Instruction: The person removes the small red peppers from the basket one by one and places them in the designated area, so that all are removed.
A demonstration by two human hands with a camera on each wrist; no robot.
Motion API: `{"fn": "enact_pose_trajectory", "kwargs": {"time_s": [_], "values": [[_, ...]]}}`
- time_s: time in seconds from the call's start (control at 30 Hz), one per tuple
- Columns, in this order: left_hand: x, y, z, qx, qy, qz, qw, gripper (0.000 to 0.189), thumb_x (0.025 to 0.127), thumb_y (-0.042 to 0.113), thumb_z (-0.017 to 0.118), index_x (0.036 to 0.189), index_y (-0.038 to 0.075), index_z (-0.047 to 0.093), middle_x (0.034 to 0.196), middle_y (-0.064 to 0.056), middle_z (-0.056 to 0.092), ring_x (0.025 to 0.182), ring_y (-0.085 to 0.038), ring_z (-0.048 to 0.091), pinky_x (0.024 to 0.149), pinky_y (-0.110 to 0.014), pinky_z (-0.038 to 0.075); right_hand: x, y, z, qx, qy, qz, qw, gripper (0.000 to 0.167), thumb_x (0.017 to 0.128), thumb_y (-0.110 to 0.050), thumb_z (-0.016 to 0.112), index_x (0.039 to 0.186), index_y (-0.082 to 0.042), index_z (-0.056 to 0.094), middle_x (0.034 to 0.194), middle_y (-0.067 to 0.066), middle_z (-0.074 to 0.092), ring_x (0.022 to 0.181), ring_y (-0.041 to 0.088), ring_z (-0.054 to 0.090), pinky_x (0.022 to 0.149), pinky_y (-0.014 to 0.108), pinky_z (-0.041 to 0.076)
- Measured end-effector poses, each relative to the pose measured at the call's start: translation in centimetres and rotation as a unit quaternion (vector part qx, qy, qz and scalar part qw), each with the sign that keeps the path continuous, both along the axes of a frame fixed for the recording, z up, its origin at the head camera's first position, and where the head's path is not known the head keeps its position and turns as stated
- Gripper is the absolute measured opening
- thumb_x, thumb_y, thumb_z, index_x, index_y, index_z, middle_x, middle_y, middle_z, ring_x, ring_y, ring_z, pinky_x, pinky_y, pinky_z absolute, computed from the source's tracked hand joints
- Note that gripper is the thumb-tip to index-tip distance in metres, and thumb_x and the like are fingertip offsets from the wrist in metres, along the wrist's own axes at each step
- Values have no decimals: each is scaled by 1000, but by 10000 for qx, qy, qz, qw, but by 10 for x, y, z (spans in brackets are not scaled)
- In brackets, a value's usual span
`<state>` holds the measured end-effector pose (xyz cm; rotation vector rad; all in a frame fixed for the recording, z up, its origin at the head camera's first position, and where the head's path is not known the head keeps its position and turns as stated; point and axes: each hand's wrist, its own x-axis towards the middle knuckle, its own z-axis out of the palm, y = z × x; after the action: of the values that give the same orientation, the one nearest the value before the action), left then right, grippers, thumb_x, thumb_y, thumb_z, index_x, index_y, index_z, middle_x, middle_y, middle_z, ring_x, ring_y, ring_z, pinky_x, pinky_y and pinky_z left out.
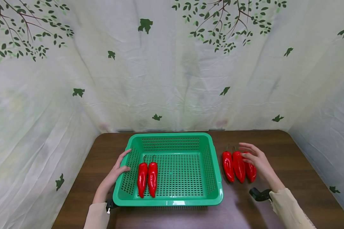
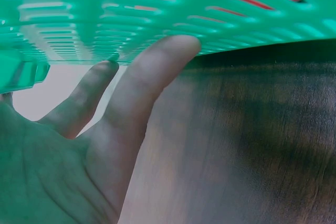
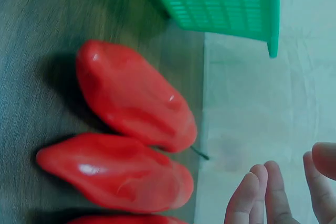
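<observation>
Backdrop: pale cloth [image 1: 172, 79] printed with green leaves and branches, hung behind and to both sides.

Counter [image 1: 289, 152]: dark brown wood grain, rounded far corners.

Green basket [image 1: 168, 201]: perforated plastic, rectangular, left of centre on the counter, long side running left to right.

Two red peppers in the basket [image 1: 147, 178]: side by side, touching, in the left half. Long axes run near to far; stems point away from the person, tips toward the near rim.

Three red peppers on the counter [image 1: 238, 166]: just right of the basket, packed side by side. Same lie as the pair: stems to the far side, pointed tips toward the person. The rightmost is partly hidden behind the hand.

Left hand [image 1: 114, 173]: fingers straight, resting against the basket's left outer wall; grip apart, clasping nothing. The left wrist view shows the fingertips [image 2: 168, 51] touching the basket's slotted side.

Right hand [image 1: 256, 160]: fingers relaxed and spread, over the rightmost counter pepper; grip apart. Contact cannot be told.
</observation>
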<state>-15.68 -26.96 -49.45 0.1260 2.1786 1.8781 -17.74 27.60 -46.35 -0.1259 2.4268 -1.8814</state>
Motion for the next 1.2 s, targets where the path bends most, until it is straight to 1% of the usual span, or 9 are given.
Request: {"fn": "enact_pose_trajectory", "kwargs": {"time_s": [0.17,0.3,0.5,0.67,0.77,0.9,1.03,1.1,1.2], "values": [[0,0,0,-3,21,-13,10000,69,91,8,42,151,25,15,150,-20,12,122,-49,36,82,-49,50,-1,-8,2,45,-33,90,9999,45,97,-9,48,140,1,38,135,29,42,110,33,54,83,24,49],[0,0,0,-7,12,-6,10000,69,91,8,42,151,26,15,150,-20,12,122,-49,36,82,-50,50,-2,-14,4,-20,-34,206,9998,45,97,-9,48,140,0,38,134,28,44,112,40,52,83,25,49],[0,0,-1,-44,2,8,10000,69,90,8,42,151,26,15,150,-20,12,122,-50,35,83,-50,50,-3,-24,9,-189,-102,397,9990,44,97,-9,49,140,-1,39,135,28,44,110,36,54,86,29,49],[-1,0,-2,-73,13,15,10000,69,90,8,42,151,25,15,149,-20,13,122,-50,35,83,-50,50,-4,-33,14,-269,-68,546,9981,42,98,-9,48,139,-1,41,133,27,46,111,43,53,85,29,50],[-1,-1,-2,-75,16,12,10000,69,90,8,42,151,25,15,149,-20,13,122,-50,35,83,-50,50,-5,-39,17,-325,-63,607,9976,41,98,-9,47,138,-2,42,131,24,49,111,44,52,87,33,50],[-1,-1,-2,-69,21,-10,10000,69,90,9,42,151,25,15,149,-20,13,122,-49,35,83,-50,49,-4,-46,21,-367,-63,702,9968,41,98,-9,48,138,-2,43,130,22,50,109,39,56,89,40,49],[-1,-1,-3,-67,46,-9,10000,69,90,9,42,151,26,15,149,-20,13,122,-49,35,83,-49,49,-5,-52,23,-396,-97,822,9958,40,98,-9,48,137,-2,43,131,25,49,106,32,59,89,41,49],[-1,-1,-3,-75,63,1,10000,69,90,8,42,151,25,15,149,-20,13,123,-49,35,83,-49,50,-5,-55,24,-430,-134,864,9952,41,98,-10,49,137,-2,43,132,26,48,106,33,59,89,40,49],[-2,-2,-4,-70,93,6,9999,69,90,8,42,151,25,16,149,-20,14,123,-49,34,83,-49,50,-6,-61,25,-480,-157,941,9943,42,97,-9,50,137,-2,43,131,28,48,108,39,58,89,41,49]]}}
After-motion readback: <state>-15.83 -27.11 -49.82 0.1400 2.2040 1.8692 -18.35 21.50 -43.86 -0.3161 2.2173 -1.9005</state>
